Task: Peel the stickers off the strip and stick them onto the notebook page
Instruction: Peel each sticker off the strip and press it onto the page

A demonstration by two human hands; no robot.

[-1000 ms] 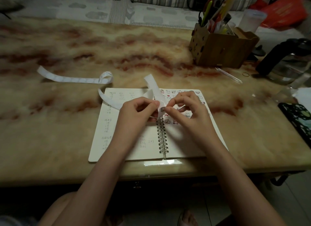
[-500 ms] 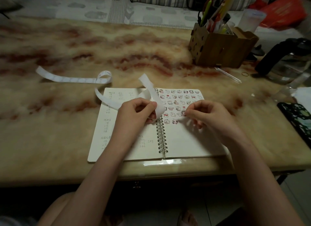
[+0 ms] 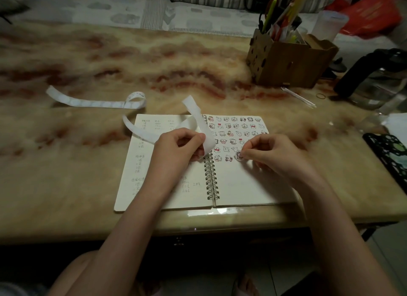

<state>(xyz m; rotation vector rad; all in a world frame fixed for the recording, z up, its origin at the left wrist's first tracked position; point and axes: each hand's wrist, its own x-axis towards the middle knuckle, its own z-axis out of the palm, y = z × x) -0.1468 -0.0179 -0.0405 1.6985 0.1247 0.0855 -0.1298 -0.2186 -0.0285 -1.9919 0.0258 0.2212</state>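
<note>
Left hand (image 3: 178, 150) pinches strip (image 3: 193, 110) over the spiral. Right hand (image 3: 271, 150) pinches sticker (image 3: 239, 156) low over notebook (image 3: 242, 185) right page. Risk: crooked placement, overlap with stuck stickers (image 3: 229, 158), or the dangling strip snagging it.

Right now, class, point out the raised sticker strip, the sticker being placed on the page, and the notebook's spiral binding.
sticker strip (image 3: 195, 110): head view, upper bend of the raised band.
sticker (image 3: 239, 156): head view, its printed face.
spiral binding (image 3: 211, 179): head view, middle coils.
</note>
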